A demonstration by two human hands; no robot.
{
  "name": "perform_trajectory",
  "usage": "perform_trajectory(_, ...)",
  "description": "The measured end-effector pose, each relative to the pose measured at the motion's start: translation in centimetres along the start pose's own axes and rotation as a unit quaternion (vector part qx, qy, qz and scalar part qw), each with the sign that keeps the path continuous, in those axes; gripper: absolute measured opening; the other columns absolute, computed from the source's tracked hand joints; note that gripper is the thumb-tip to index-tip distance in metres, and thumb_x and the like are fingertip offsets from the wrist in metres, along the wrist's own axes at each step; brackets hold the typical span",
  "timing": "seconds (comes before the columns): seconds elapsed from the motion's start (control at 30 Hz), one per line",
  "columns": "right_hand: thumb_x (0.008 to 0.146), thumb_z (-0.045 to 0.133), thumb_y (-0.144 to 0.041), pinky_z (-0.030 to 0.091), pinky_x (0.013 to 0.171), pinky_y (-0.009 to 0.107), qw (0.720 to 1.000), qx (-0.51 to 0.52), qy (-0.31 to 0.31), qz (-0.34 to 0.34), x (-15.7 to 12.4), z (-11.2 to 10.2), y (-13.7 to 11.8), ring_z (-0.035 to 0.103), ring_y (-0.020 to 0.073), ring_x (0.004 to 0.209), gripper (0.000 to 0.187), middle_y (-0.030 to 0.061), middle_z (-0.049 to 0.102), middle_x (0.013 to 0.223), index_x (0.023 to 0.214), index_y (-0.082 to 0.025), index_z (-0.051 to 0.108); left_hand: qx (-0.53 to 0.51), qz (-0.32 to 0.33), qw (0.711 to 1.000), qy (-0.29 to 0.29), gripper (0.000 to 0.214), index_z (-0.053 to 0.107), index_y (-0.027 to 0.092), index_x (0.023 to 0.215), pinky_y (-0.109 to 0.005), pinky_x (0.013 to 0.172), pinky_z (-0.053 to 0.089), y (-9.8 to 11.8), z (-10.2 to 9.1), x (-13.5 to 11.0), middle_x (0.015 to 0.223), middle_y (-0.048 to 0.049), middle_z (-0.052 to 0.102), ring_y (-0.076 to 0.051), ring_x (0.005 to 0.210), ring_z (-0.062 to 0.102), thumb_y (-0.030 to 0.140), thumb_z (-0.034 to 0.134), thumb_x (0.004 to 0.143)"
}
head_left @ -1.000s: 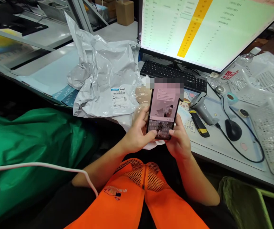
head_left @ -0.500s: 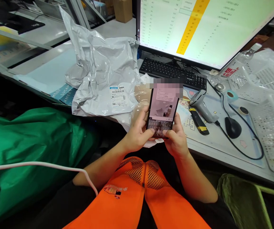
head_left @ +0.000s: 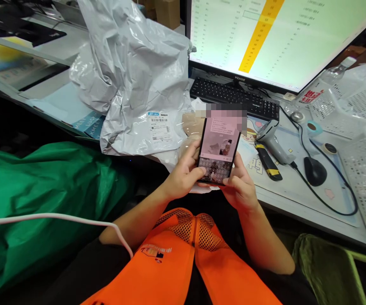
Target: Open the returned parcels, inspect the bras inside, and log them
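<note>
I hold a black smartphone (head_left: pixel 218 148) upright in front of me, just over the desk's near edge. My left hand (head_left: pixel 183 176) wraps its left side, thumb resting on the on-screen keyboard. My right hand (head_left: pixel 240 186) cups the lower right corner, thumb also on the keys. The screen shows a pink chat page. A crumpled grey plastic mailer (head_left: pixel 138 80) with a white barcode label (head_left: pixel 159 127) lies on the desk to the left of the phone.
A monitor (head_left: pixel 281 38) with a green and orange sheet stands behind a black keyboard (head_left: pixel 233 95). A barcode scanner (head_left: pixel 272 137), utility knife (head_left: pixel 268 162), mouse (head_left: pixel 315 171) and white baskets (head_left: pixel 357 156) lie right. A green bag (head_left: pixel 43 190) sits left.
The view shifted slightly; the grey mailer now looms larger and higher in the picture. Both hands still hold the phone, thumbs shifting a little over the keyboard.
</note>
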State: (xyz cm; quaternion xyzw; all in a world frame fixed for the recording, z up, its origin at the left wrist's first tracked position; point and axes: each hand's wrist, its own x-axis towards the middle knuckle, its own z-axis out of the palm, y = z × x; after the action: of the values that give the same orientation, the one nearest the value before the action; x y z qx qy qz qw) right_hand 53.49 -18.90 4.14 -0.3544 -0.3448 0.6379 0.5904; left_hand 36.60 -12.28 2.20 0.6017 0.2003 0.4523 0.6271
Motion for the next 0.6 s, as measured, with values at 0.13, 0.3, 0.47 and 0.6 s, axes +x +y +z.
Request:
perform_trajectory(0.13, 0.074, 0.072, -0.017, 0.069, 0.09, 0.065, 1.0, 0.001, -0.013, -0.01, 0.3, -0.2, -0.2, 0.071, 0.0346, 0.126, 0.076, 0.0024, 0.071, 0.137, 0.143, -0.038, 0.05, 0.074, 0.001, 0.996, -0.046, 0.058, 0.049, 0.018, 0.156, -0.042, 0.109, 0.057, 1.1, -1.1, 0.6, 0.141, -0.0137, 0.071, -0.028, 0.126, 0.071, 0.034, 0.061, 0.102)
perform_trajectory(0.3, 0.07, 0.075, -0.018, 0.071, 0.085, 0.06, 0.999, -0.012, -0.011, -0.029, 1.9, -0.9, -1.2, 0.072, 0.0334, 0.12, 0.076, 0.0018, 0.07, 0.134, 0.139, -0.038, 0.052, 0.407, 0.142, 0.899, 0.079, 0.039, 0.069, 0.018, 0.136, -0.046, 0.122, 0.046, 5.1, -6.2, 5.4, 0.139, -0.0081, 0.072, -0.028, 0.136, 0.064, 0.04, 0.059, 0.105)
perform_trajectory(0.47, 0.068, 0.073, -0.016, 0.072, 0.076, 0.058, 0.998, -0.033, -0.005, -0.047, 4.0, -1.5, -3.5, 0.075, 0.0316, 0.109, 0.076, 0.0016, 0.069, 0.137, 0.138, -0.038, 0.052, 0.509, 0.097, 0.827, 0.219, 0.092, 0.049, 0.022, 0.162, -0.061, 0.128, 0.02, 2.9, -15.3, 11.3, 0.177, -0.0118, 0.035, -0.041, 0.168, 0.018, 0.067, 0.079, 0.087)
perform_trajectory(0.6, 0.067, 0.071, -0.016, 0.073, 0.073, 0.055, 0.998, -0.033, -0.008, -0.046, 5.7, -2.1, -4.6, 0.077, 0.0301, 0.102, 0.079, 0.0012, 0.072, 0.132, 0.14, -0.037, 0.049, 0.513, -0.012, 0.832, 0.211, 0.078, 0.071, 0.013, 0.119, -0.077, 0.124, 0.022, -3.0, -20.5, 14.0, 0.156, -0.0134, 0.06, -0.056, 0.158, 0.031, 0.08, 0.069, 0.081)
